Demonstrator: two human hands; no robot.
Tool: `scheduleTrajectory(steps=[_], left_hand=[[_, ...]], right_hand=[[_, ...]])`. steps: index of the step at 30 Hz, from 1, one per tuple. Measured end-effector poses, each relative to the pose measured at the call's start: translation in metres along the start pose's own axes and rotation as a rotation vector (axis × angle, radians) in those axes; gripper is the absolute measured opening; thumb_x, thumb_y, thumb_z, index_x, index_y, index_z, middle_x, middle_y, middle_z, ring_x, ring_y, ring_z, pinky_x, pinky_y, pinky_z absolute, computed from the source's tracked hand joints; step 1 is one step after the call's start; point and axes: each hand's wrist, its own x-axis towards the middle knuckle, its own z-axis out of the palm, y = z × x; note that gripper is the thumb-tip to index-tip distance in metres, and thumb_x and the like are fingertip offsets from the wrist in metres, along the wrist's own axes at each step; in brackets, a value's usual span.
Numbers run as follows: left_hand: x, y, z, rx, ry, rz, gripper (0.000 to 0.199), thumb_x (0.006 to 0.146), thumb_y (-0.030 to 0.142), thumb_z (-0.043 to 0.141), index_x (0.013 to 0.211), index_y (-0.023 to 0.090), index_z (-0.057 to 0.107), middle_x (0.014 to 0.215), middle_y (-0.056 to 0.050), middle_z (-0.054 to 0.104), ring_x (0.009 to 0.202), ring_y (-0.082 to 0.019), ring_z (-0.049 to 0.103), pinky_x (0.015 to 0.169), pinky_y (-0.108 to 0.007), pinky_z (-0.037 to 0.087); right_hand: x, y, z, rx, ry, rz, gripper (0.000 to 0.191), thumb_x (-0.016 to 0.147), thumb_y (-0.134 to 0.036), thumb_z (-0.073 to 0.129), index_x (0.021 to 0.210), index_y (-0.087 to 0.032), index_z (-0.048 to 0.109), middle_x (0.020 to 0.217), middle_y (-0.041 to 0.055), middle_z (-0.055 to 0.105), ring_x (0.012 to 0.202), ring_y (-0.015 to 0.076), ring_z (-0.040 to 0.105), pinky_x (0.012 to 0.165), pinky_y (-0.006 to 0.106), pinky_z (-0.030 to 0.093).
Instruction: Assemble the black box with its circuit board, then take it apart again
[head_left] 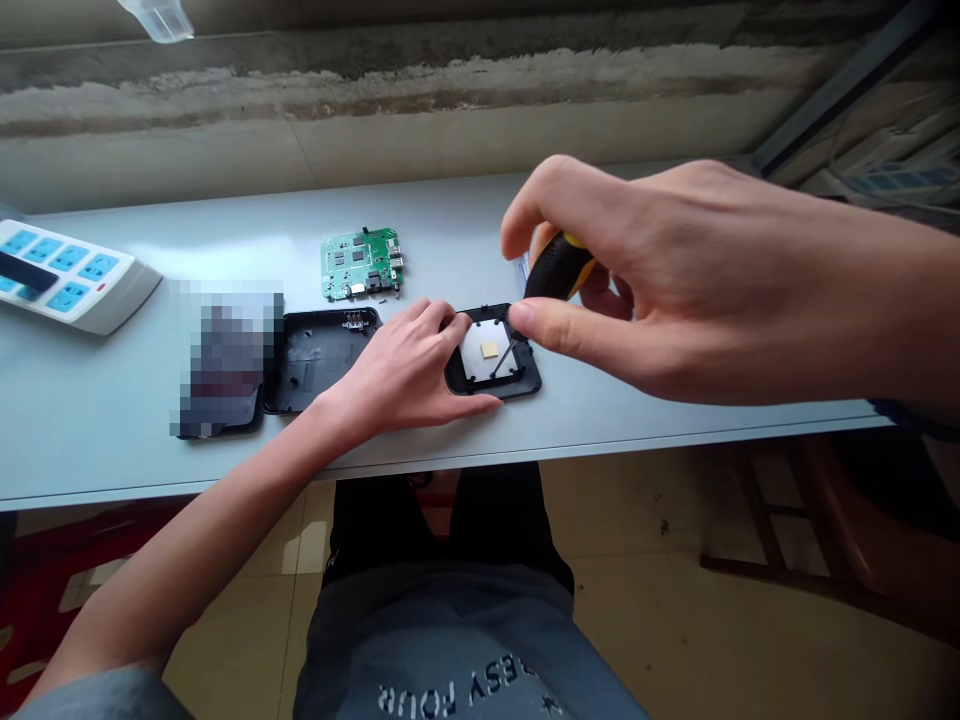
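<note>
My right hand (600,270) is closed around a screwdriver (556,268) with a black and yellow handle. Its thin shaft slants down to the lower part of a silver metal plate (474,345), which has a small tan square pad (490,350) at its middle. That plate sits inside a black plastic cover (531,378) lying flat on the table. Around the cover's left side, the thumb and fingers of my left hand (416,365) grip it against the tabletop. Just left of this hand lies an open black case half (319,350).
A green circuit board (361,262) lies behind the case half, with tiny screws (382,300) near it. Farther left are a blurred-out dark object (232,365) and a white power strip (112,300) with blue sockets. The table's front edge (600,452) runs close to my body.
</note>
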Motion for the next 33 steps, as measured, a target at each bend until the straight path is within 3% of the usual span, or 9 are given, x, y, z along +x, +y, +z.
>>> scheduleTrajectory(steps=[4, 8, 12, 16, 21, 26, 33], left_hand=[[0.000, 0.000, -0.001, -0.014, -0.003, 0.004, 0.070, 0.089, 0.070, 0.070, 0.127, 0.011, 0.067, 0.124, -0.020, 0.065, 0.114, -0.039, 0.060, 0.100, -0.052, 0.053], [-0.001, -0.001, -0.002, -0.035, -0.005, 0.009, 0.075, 0.089, 0.068, 0.070, 0.137, 0.011, 0.063, 0.131, -0.022, 0.064, 0.118, -0.039, 0.059, 0.102, -0.053, 0.052], [-0.002, -0.002, 0.000, -0.013, 0.008, 0.002, 0.078, 0.087, 0.070, 0.072, 0.136, 0.010, 0.064, 0.126, -0.021, 0.065, 0.109, -0.037, 0.059, 0.099, -0.053, 0.052], [-0.002, -0.001, 0.000, -0.019, 0.015, 0.009, 0.072, 0.089, 0.069, 0.070, 0.133, 0.013, 0.066, 0.123, -0.020, 0.065, 0.107, -0.036, 0.059, 0.097, -0.051, 0.052], [-0.001, 0.001, 0.000, 0.001, 0.004, -0.001, 0.074, 0.088, 0.070, 0.069, 0.131, 0.010, 0.066, 0.120, -0.020, 0.065, 0.106, -0.036, 0.060, 0.096, -0.051, 0.053], [-0.001, 0.001, 0.001, 0.026, 0.017, -0.010, 0.071, 0.089, 0.071, 0.065, 0.123, 0.009, 0.067, 0.118, -0.021, 0.066, 0.107, -0.037, 0.061, 0.095, -0.052, 0.054], [-0.001, 0.000, 0.003, 0.026, 0.024, -0.014, 0.071, 0.088, 0.071, 0.065, 0.123, 0.010, 0.067, 0.119, -0.021, 0.066, 0.108, -0.037, 0.061, 0.095, -0.052, 0.055]], right_hand=[[0.002, -0.005, 0.000, 0.090, -0.047, -0.126, 0.020, 0.084, -0.013, 0.063, 0.098, -0.026, 0.059, 0.064, -0.0069, 0.061, 0.047, 0.0080, 0.041, 0.053, 0.032, 0.034], [0.001, -0.005, 0.002, 0.102, 0.027, -0.176, 0.016, 0.081, -0.009, 0.066, 0.088, -0.024, 0.062, 0.069, -0.0045, 0.064, 0.054, 0.0089, 0.047, 0.056, 0.031, 0.035], [-0.003, -0.005, 0.005, 0.109, 0.047, -0.110, 0.015, 0.083, -0.011, 0.067, 0.087, -0.024, 0.063, 0.071, -0.0023, 0.068, 0.059, 0.0122, 0.057, 0.059, 0.033, 0.038], [-0.009, -0.008, 0.009, 0.074, 0.099, -0.087, 0.013, 0.083, -0.012, 0.066, 0.086, -0.024, 0.063, 0.065, -0.0022, 0.063, 0.055, 0.0128, 0.052, 0.059, 0.034, 0.038], [-0.013, -0.012, 0.015, 0.032, 0.206, -0.039, 0.005, 0.087, -0.018, 0.062, 0.087, -0.023, 0.062, 0.062, -0.0011, 0.061, 0.054, 0.0146, 0.053, 0.056, 0.034, 0.035], [-0.011, -0.019, 0.016, -0.011, 0.176, 0.040, 0.004, 0.090, -0.018, 0.061, 0.089, -0.021, 0.060, 0.058, -0.0011, 0.057, 0.048, 0.0125, 0.043, 0.054, 0.033, 0.033], [-0.011, -0.022, 0.019, -0.014, 0.180, 0.115, 0.007, 0.088, -0.020, 0.066, 0.091, -0.021, 0.059, 0.065, 0.0014, 0.062, 0.054, 0.0151, 0.051, 0.054, 0.033, 0.033]])
